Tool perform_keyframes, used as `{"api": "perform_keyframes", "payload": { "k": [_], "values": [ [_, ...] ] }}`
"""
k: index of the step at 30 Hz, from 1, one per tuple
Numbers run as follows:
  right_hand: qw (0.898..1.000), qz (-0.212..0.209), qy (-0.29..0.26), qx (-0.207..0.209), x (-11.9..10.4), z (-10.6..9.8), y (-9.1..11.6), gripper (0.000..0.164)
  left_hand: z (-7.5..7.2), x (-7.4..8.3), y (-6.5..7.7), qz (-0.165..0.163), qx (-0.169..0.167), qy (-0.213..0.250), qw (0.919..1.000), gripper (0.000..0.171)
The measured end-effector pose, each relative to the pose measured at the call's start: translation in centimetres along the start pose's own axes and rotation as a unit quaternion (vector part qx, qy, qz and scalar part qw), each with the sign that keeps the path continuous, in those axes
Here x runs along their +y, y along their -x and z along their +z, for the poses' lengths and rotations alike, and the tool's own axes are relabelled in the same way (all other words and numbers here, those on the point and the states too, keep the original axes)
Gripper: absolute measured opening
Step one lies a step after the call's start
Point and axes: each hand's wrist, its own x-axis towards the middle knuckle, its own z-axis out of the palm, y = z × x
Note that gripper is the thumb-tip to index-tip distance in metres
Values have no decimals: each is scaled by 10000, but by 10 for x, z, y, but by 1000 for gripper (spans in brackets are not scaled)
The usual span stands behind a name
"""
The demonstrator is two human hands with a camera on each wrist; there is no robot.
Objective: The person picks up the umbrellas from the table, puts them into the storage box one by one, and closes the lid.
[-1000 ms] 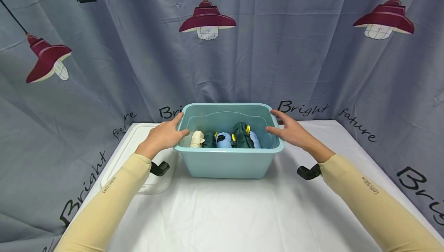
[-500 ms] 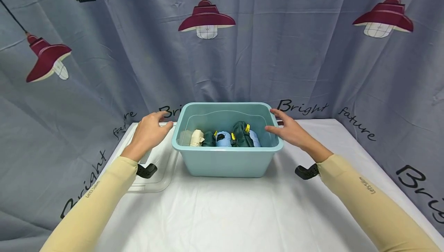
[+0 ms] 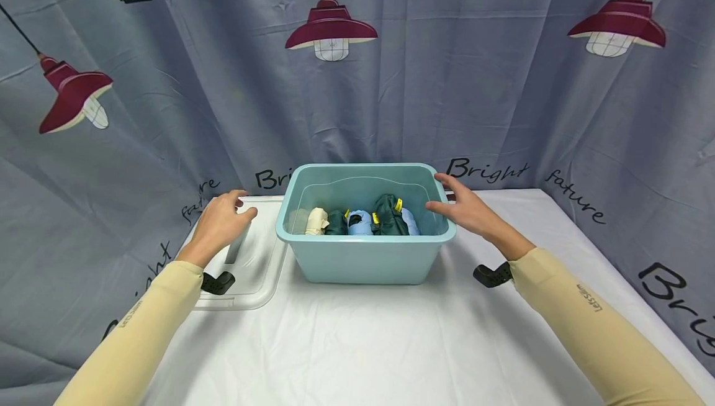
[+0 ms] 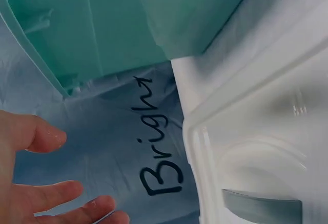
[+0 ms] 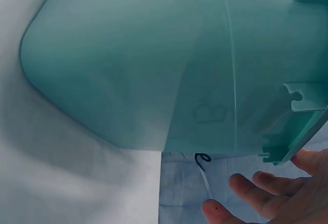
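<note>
A light teal plastic bin (image 3: 365, 260) stands mid-table, its top uncovered. Inside lie several rolled fabric bundles: a cream one (image 3: 316, 221), a light blue one (image 3: 360, 225), and a large dark green one (image 3: 389, 215) with a yellow tag among them. My right hand (image 3: 469, 210) rests at the bin's right rim, thumb over the inner side, with the other fingers loosely extended outside in the right wrist view. My left hand (image 3: 220, 223) hovers left of the bin with nothing in it, fingers spread. Under it lies a white translucent lid (image 3: 258, 269) with a grey handle (image 4: 264, 206).
A white cloth (image 3: 357, 344) covers the table. Behind and along both sides hangs a grey-blue curtain (image 3: 475, 89) printed with red lamps and lettering. The lid lies flat close beside the bin's left side. Black wrist mounts (image 3: 493, 275) sit on both wrists.
My left hand has left the bin's left rim and moved left over the lid. The right hand stays at the right rim. The bin and its bundles have not moved.
</note>
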Motion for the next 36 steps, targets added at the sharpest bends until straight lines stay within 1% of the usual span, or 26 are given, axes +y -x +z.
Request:
{"api": "perform_keyframes", "payload": {
  "k": [6,10,17,19,23,26,30,36],
  "values": [
    [10000,48,65,23,0,-1,0,90,4,-10,0,-168,-254,58,9995,65],
    [10000,12,12,30,-1,0,-1,89,9,-18,1,-377,-413,177,9983,67],
    [10000,-6,-60,6,-3,2,-2,89,16,-39,1,-541,-558,213,9967,68],
    [10000,16,-54,30,-4,2,-1,88,18,-45,0,-622,-666,231,9956,69],
    [10000,68,-39,34,-6,2,-1,88,21,-54,-2,-800,-1006,261,9914,70],
    [9999,96,-37,35,-6,2,-1,89,24,-59,-2,-898,-1173,309,9885,71],
    [9999,96,-45,50,-4,2,-2,90,27,-62,-2,-1029,-1246,376,9861,73],
    [9999,80,-98,47,-1,2,-1,91,34,-68,-3,-1090,-1482,388,9822,74]
  ]
}}
